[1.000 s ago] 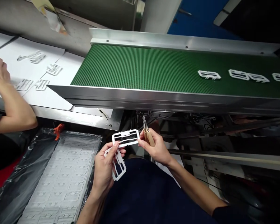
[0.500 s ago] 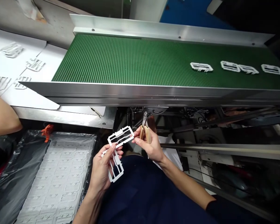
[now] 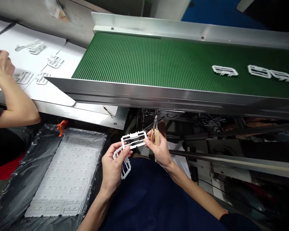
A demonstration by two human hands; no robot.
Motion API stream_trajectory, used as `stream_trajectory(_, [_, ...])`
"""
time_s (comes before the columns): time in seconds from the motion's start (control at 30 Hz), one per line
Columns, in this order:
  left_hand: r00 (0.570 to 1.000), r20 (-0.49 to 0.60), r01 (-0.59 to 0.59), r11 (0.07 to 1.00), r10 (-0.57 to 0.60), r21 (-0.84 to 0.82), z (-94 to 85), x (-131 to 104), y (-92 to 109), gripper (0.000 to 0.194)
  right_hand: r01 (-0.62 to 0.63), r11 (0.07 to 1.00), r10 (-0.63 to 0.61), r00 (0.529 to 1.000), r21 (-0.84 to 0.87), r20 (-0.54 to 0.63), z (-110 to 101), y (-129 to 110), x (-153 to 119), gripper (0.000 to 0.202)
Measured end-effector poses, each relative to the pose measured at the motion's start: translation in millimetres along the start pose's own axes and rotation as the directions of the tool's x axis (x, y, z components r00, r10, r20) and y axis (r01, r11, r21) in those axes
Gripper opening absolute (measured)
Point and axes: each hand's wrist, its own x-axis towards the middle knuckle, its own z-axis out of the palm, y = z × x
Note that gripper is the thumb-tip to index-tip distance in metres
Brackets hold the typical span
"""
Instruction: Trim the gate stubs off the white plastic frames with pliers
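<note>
Two white plastic frames are in my left hand (image 3: 115, 163), which is closed on them. The upper frame (image 3: 134, 135) lies nearly level between my hands. The lower frame (image 3: 126, 168) hangs down past my fingers, partly hidden by them. My right hand (image 3: 160, 147) is closed around pliers (image 3: 155, 131) with tan handles, their metal jaws pointing up and away from me. Its thumb and a fingertip also pinch the right end of the upper frame.
A green conveyor belt (image 3: 144, 61) between metal rails carries several white frames (image 3: 225, 70). At left, a co-worker's arm (image 3: 16, 93) rests by white sheets (image 3: 48, 93) with more parts. Below stands a plastic-lined box (image 3: 96, 173) holding rows of parts (image 3: 62, 173), with an orange clamp (image 3: 62, 126) on its edge.
My right hand has come to the upper frame and now touches its end. The lower frame has turned in my left hand. The view has shifted left, bringing the co-worker's hand into sight.
</note>
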Motion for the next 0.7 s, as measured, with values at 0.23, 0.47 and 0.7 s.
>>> stream_trajectory(0.23, [0.993, 0.008, -0.119, 0.959, 0.122, 0.257, -6.0, 3, 7, 0.023, 0.145, 0.871, -0.161, 0.987, -0.469, 0.006, -7, -15, 0, 0.025])
stream_trajectory(0.47, [0.977, 0.175, -0.186, 0.887, 0.122, 0.423, -6.3, 2, 13, 0.020, 0.276, 0.799, -0.053, 0.917, -0.534, 0.395, -1, -35, 14, 0.017])
stream_trajectory(0.7, [0.972, 0.180, -0.224, 0.834, 0.152, 0.505, -9.1, -3, 19, 0.017, 0.261, 0.853, -0.076, 0.919, -0.452, 0.387, -1, -24, 13, 0.019])
